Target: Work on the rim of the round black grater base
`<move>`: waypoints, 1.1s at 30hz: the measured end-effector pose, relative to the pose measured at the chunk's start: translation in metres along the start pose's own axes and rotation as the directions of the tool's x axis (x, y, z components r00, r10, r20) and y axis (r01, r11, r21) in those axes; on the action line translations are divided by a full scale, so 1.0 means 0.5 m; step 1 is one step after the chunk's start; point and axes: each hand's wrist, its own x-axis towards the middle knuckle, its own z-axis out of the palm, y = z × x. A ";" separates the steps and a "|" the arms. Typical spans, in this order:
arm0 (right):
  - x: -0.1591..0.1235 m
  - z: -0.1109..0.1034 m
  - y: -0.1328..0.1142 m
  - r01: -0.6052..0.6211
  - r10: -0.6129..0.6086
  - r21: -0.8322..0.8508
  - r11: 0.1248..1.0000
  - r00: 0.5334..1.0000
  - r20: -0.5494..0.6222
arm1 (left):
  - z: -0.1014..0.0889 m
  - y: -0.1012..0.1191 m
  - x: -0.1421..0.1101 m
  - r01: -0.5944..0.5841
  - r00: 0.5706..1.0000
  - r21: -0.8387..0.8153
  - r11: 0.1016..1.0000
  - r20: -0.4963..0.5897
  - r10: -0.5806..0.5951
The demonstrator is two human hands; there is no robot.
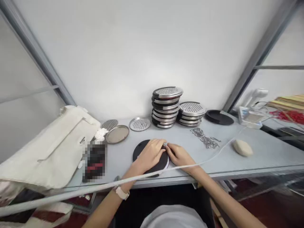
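Observation:
A round black disc (140, 148) lies on the table near its front edge, a pale rim showing at its right side. Across the top of it rests my left hand (152, 152), with its fingers bent over the disc's far right edge. My right hand (177, 154) is closed at that same edge, its thumb and fingers pinched close to the left fingertips. Something small and dark shows between the two hands, too small to name. Behind the hands stand a tall stack of perforated metal discs with black rims (166, 107) and a lower stack (192, 113).
Metal discs (140, 123) and a shallow round tray (117, 134) lie left of the stacks. Metal rings (206, 138), a beige stone-like lump (242, 148) and a black round piece (219, 117) are at right. A white bag (52, 142) stands left. A white cord (106, 186) crosses in front.

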 end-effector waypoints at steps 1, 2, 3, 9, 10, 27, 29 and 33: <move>0.001 0.000 -0.002 -0.005 0.005 0.006 1.000 1.000 -0.005 | -0.001 0.000 0.000 -0.002 1.000 -0.001 1.000 0.000 0.002; 0.001 -0.001 -0.004 -0.010 0.010 0.013 1.000 1.000 -0.009 | -0.001 0.000 0.000 -0.003 1.000 -0.003 1.000 0.000 0.003; 0.002 -0.001 -0.005 -0.014 0.015 0.019 1.000 1.000 -0.016 | -0.002 0.000 0.000 -0.004 1.000 -0.004 1.000 0.000 0.004; 0.003 -0.004 -0.008 -0.034 0.036 0.055 0.998 0.999 -0.037 | -0.004 0.000 -0.001 -0.003 1.000 -0.007 1.000 0.001 0.003; 0.002 -0.004 -0.007 -0.035 0.038 0.059 0.998 0.998 -0.043 | -0.004 0.000 -0.001 -0.002 1.000 -0.007 1.000 0.001 0.002; 0.002 -0.006 -0.006 -0.051 0.057 0.074 0.996 0.995 -0.087 | 0.000 -0.003 -0.001 -0.009 1.000 0.011 1.000 0.003 0.009; 0.002 -0.006 -0.005 -0.044 0.049 0.071 0.997 0.995 -0.084 | 0.000 -0.002 -0.001 -0.013 1.000 0.023 1.000 0.005 0.013; 0.003 -0.005 -0.002 0.025 -0.022 0.059 0.998 0.999 -0.047 | 0.001 -0.002 -0.001 -0.014 1.000 0.048 0.999 0.002 0.014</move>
